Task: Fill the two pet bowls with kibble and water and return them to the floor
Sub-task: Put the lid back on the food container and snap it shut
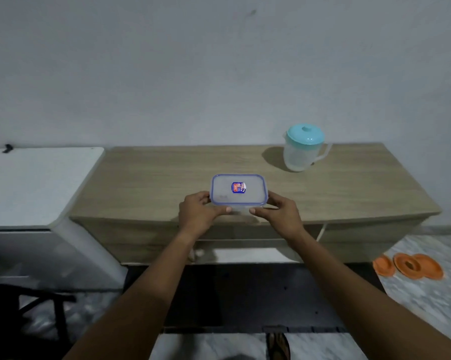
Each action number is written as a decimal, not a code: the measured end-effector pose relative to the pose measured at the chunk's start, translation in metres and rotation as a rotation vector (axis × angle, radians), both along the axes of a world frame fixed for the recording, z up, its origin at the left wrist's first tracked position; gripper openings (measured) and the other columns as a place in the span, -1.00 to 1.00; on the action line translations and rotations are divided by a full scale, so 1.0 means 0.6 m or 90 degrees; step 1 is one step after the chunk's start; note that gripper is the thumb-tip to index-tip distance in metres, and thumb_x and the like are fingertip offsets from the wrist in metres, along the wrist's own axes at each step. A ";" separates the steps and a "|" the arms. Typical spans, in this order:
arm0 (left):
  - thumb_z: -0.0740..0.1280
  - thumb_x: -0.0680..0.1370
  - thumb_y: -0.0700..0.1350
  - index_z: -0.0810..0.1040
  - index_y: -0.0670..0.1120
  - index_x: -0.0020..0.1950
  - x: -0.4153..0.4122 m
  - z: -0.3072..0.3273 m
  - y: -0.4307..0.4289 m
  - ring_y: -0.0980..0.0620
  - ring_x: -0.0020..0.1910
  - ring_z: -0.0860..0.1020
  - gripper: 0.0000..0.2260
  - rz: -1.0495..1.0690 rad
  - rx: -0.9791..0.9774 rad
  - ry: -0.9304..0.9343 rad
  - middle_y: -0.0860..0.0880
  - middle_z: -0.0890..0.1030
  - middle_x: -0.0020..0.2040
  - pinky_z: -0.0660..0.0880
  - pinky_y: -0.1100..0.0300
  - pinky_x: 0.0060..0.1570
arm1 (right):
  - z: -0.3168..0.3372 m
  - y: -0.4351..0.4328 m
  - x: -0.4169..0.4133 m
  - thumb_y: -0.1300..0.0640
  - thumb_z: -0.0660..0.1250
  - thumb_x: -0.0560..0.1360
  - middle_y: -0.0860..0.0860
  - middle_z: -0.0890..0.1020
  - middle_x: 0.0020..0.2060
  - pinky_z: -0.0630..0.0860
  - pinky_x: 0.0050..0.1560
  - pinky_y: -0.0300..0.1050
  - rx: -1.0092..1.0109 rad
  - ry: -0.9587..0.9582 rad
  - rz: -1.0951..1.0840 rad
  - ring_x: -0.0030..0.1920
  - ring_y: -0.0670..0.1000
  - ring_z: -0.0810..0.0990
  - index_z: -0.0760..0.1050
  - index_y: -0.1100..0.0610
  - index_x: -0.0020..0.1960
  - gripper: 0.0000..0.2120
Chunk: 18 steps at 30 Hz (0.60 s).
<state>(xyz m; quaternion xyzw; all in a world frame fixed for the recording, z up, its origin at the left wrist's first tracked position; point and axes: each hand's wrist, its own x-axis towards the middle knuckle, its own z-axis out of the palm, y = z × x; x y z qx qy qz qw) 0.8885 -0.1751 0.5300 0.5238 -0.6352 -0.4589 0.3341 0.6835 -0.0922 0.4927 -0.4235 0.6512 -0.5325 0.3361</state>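
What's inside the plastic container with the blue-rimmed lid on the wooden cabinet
The container is closed: its frosted lid, with a small sticker in the middle, hides the contents. Kibble cannot be confirmed. The left hand and right hand hold its two ends.

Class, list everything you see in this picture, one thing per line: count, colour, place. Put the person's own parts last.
Box: one, clear with blue-rimmed lid and a sticker, near the cabinet's front edge, lid on.
Jug: one, clear with turquoise lid, back right of the cabinet top.
Bowls: orange, on the floor right of the cabinet; they overlap, so the count is unclear.
Cabinet: one, light wood, against the wall.
Appliance: one, white, left of the cabinet.
Foot: one, bottom edge, on the floor.
Left hand: holds the box's left end.
Right hand: holds the box's right end.
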 end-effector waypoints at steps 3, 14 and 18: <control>0.66 0.20 -0.08 0.69 -0.04 0.06 0.036 -0.014 0.040 0.25 -0.05 0.63 -0.55 -0.012 0.016 0.003 0.09 0.70 -0.03 0.55 0.29 0.00 | -0.013 0.038 0.035 -0.02 0.65 0.22 -0.08 0.75 0.06 0.60 0.23 0.06 0.030 -0.010 -0.007 0.15 -0.03 0.70 0.66 -0.05 0.25 -0.40; 0.63 0.28 -0.20 0.66 -0.11 0.19 0.121 -0.163 0.106 0.14 0.05 0.66 -0.51 -0.006 0.133 0.018 0.02 0.70 0.05 0.58 0.19 0.10 | -0.133 0.104 0.102 0.05 0.66 0.24 -0.13 0.75 0.07 0.54 0.23 -0.11 0.154 -0.017 0.042 0.15 -0.15 0.66 0.68 0.01 0.23 -0.44; 0.60 0.31 -0.27 0.62 -0.15 0.24 0.125 -0.233 0.097 0.16 0.07 0.64 -0.50 0.031 0.166 0.011 -0.02 0.69 0.09 0.56 0.33 0.06 | -0.216 0.078 0.108 0.28 0.65 0.29 -0.12 0.76 -0.03 0.61 0.20 -0.02 0.197 -0.026 0.052 0.03 -0.12 0.69 0.66 -0.08 0.14 -0.50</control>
